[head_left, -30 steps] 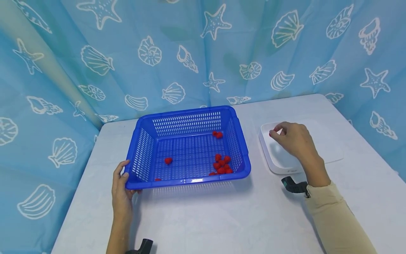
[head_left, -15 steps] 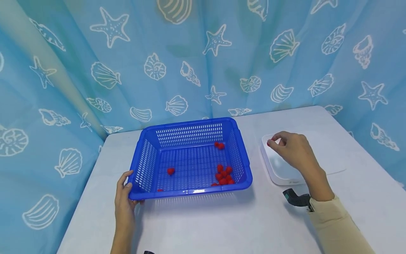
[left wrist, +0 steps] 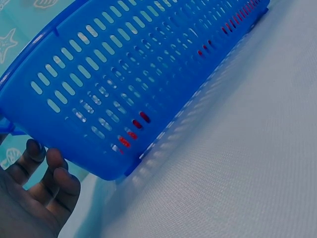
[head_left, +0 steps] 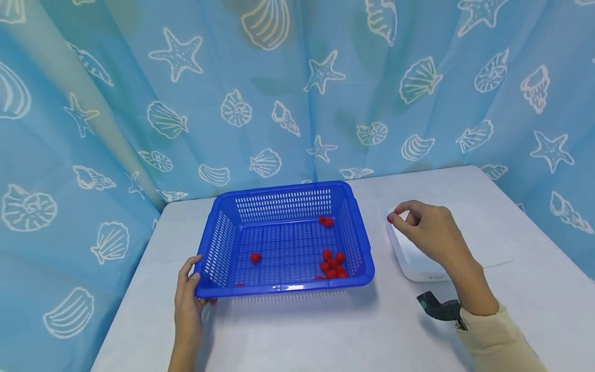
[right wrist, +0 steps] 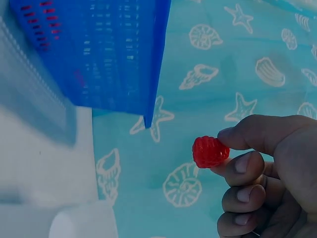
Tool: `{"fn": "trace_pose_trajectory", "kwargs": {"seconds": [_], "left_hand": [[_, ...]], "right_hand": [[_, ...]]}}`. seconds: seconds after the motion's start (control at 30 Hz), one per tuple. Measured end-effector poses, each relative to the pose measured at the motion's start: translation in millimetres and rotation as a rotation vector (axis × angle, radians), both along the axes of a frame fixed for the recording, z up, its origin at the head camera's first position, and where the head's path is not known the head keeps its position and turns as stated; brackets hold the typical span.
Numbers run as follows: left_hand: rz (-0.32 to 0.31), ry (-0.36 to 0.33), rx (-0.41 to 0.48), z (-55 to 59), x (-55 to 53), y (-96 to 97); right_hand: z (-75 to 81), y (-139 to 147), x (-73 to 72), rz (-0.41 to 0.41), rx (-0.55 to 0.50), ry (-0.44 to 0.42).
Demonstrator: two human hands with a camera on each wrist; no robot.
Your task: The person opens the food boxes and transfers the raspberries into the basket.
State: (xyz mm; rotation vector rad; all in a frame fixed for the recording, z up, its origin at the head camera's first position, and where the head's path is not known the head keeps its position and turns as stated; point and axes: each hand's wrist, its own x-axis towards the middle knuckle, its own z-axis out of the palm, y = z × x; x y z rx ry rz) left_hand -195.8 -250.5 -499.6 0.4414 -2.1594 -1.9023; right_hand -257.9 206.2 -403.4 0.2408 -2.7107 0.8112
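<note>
A blue slotted plastic basket [head_left: 251, 290] stands on the white table, with several red raspberries [head_left: 332, 265] inside, mostly bunched near its front right corner. At the basket's front left corner my left hand [head_left: 188, 299] grips the rim; in the left wrist view, fingers [left wrist: 67, 183] curl beneath that rim. Between thumb and index finger, my right hand [head_left: 432, 232] pinches a single raspberry [right wrist: 210, 152]. It is in the air to the right of the basket, over the left edge of a low white tray-like thing with rounded corners [head_left: 420, 266].
White cloth [head_left: 297, 336] covers the table. A blue curtain [head_left: 279, 77] with shell and starfish prints hangs close behind and at both sides. A black wrist camera mount [head_left: 439, 308] juts out to the left of my right wrist.
My right hand has moved a little left with the raspberry, from over the white tray-like thing towards the basket. My left hand keeps its grip on the rim. The head view has tilted up.
</note>
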Motion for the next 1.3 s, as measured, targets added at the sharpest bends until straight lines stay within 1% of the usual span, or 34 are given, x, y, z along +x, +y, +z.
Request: {"fn": "trace_pose_trajectory", "kwargs": {"seconds": [0.17,0.3,0.37,0.5,0.6,0.73,0.93,1.03,1.1,1.13,1.27,1.3], "left_hand": [[0.014,-0.007,-0.014,-9.0,-2.0,-2.1],[0.014,-0.011,-0.017,-14.9,-2.4,-4.0],[0.013,-0.010,-0.014,-17.4,-2.6,-5.1],[0.014,-0.016,-0.003,-20.7,-3.1,-6.5],[0.018,-0.021,0.001,-20.5,-2.6,-6.3],[0.020,-0.020,-0.007,-18.6,-1.5,-6.1],[0.034,-0.025,-0.048,-21.5,-2.8,-8.9],[0.039,-0.024,-0.052,-22.1,-3.0,-9.2],[0.037,-0.032,-0.055,-19.2,-1.7,-7.7],[0.033,-0.032,-0.048,-15.9,-0.6,-6.3],[0.001,-0.035,-0.023,7.7,4.5,2.9],[-0.005,-0.031,-0.018,12.1,5.2,4.5]], "right_hand": [[0.1,-7,4.4,0.044,0.006,0.056],[0.4,-13,9.0,0.073,0.009,0.078],[0.7,-17,11.4,0.081,0.006,0.071],[1.1,-26,15.1,0.083,0.003,0.024],[1.4,-33,17.8,0.084,0.003,-0.022],[2.6,-40,21.5,0.105,-0.018,-0.060],[2.7,-46,24.6,0.135,-0.028,-0.042],[0.9,-49,25.4,0.146,-0.023,-0.042],[-0.4,-52,25.8,0.166,-0.024,-0.053],[-0.8,-53,25.9,0.177,-0.025,-0.055],[0.9,-58,25.4,0.218,-0.016,-0.042],[2.3,-59,25.3,0.223,-0.012,-0.036]]}}
